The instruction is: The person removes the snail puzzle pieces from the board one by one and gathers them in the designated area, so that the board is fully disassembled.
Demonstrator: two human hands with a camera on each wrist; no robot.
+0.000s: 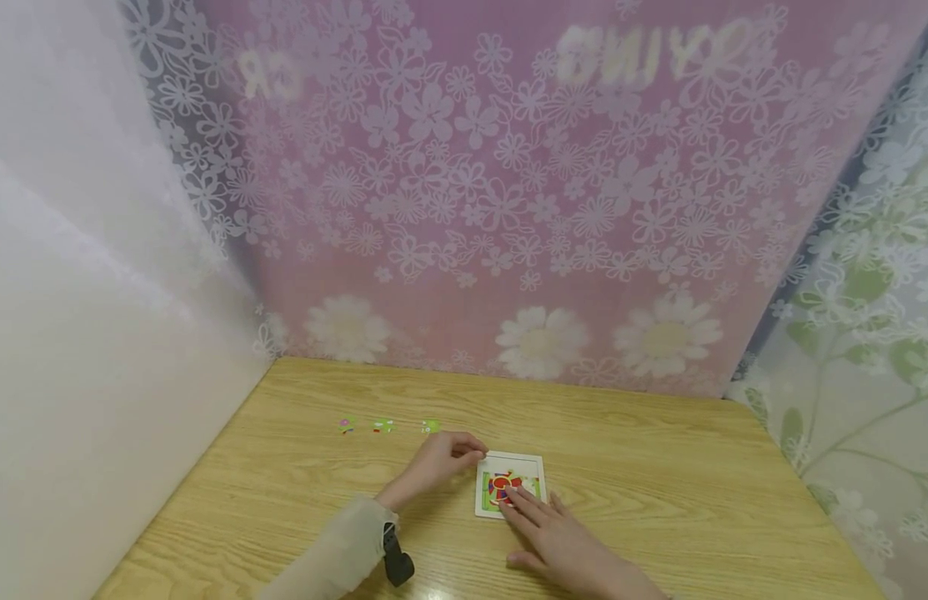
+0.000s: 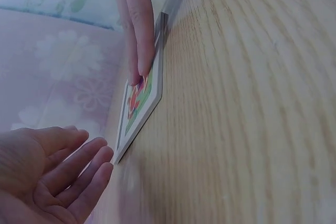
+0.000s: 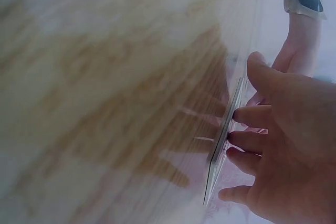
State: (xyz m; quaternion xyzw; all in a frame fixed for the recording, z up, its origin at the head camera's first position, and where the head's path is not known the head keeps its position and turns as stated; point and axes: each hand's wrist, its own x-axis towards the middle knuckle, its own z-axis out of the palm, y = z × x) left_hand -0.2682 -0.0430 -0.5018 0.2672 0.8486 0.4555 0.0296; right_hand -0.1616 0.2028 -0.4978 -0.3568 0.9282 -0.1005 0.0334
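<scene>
A small white-framed puzzle board (image 1: 512, 462) lies flat on the table, holding a colourful picture in red, blue and green. The upper strip of its tray is bare white. My right hand (image 1: 564, 542) rests its straight fingertips on the picture, covering its lower right part. In the right wrist view those fingers (image 3: 248, 141) reach the board's face. My left hand (image 1: 441, 458) is beside the board's upper left corner, fingers relaxed and slightly bent. The left wrist view shows these fingertips (image 2: 105, 156) right at the board's corner, holding nothing.
Three small green pieces with coloured marks, a left one (image 1: 347, 426), a middle one (image 1: 383, 426) and a right one (image 1: 430, 426), lie in a row on the wooden table (image 1: 644, 467). A flowered pink curtain (image 1: 464, 208) hangs behind; a white wall (image 1: 96, 292) stands at left.
</scene>
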